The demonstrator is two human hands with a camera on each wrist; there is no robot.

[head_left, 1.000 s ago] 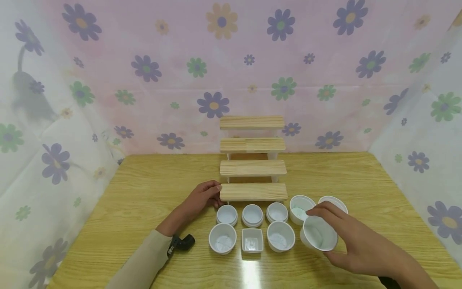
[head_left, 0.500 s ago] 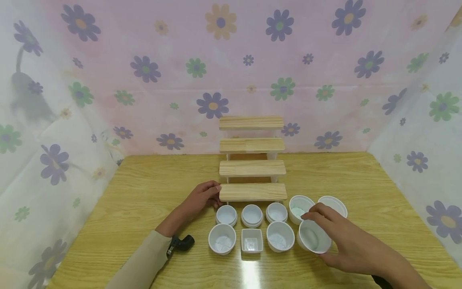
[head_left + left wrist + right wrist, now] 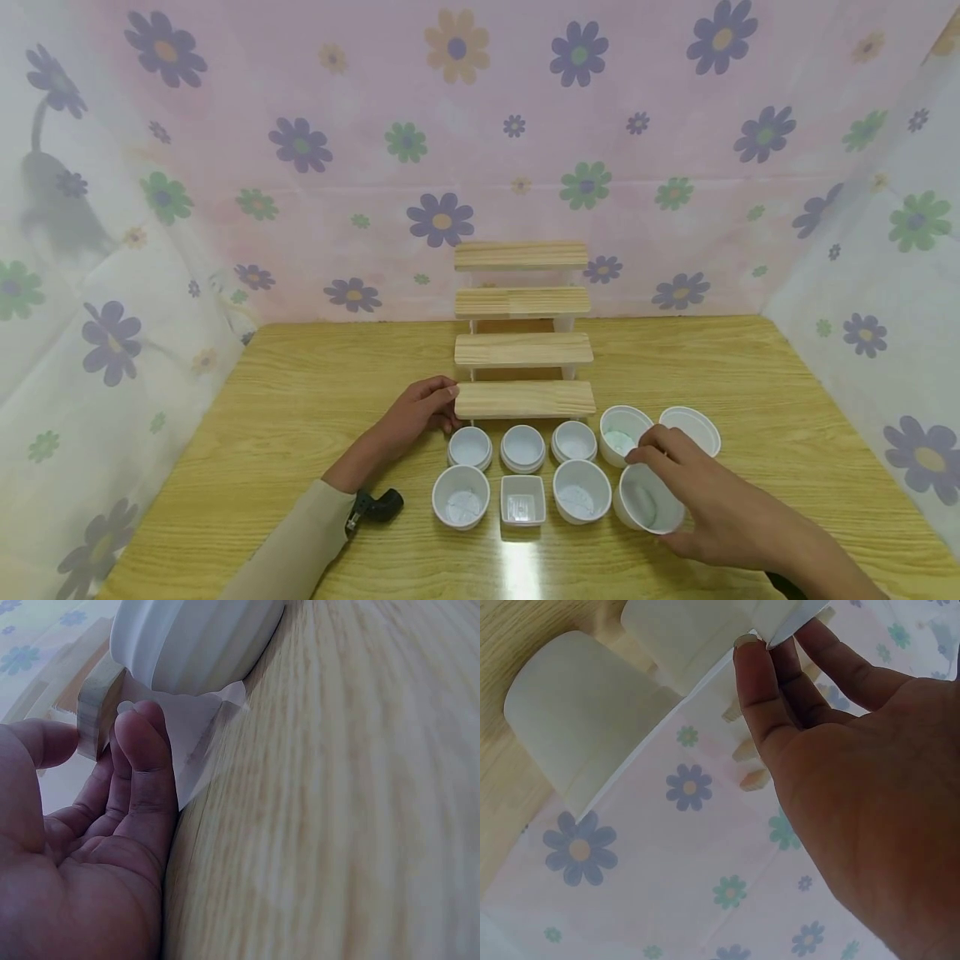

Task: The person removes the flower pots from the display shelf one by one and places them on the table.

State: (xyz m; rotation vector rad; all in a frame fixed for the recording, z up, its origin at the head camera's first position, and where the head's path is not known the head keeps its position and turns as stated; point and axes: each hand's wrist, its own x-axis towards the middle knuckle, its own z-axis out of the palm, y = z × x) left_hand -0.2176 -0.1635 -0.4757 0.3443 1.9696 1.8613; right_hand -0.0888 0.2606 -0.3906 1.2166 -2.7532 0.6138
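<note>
In the head view, my left hand grips the left end of the lowest board of a four-step wooden display stand. The left wrist view shows the thumb on the board's end, with curled fingers by the clear side panel. My right hand holds a white cup by its rim, fingers over the far side and thumb at the near right. That cup stands upright at the right end of the front row. Fingertips meet a white rim in the right wrist view.
Beside the held cup are a white cup, a square dish and another cup. Behind them stand small ribbed bowls, a larger cup and one at far right. Flowered cloth hangs behind the table.
My right hand has brought the white cup left and slightly nearer, in line with the front row, and its tilt has lessened. The left hand keeps its place on the stand.
</note>
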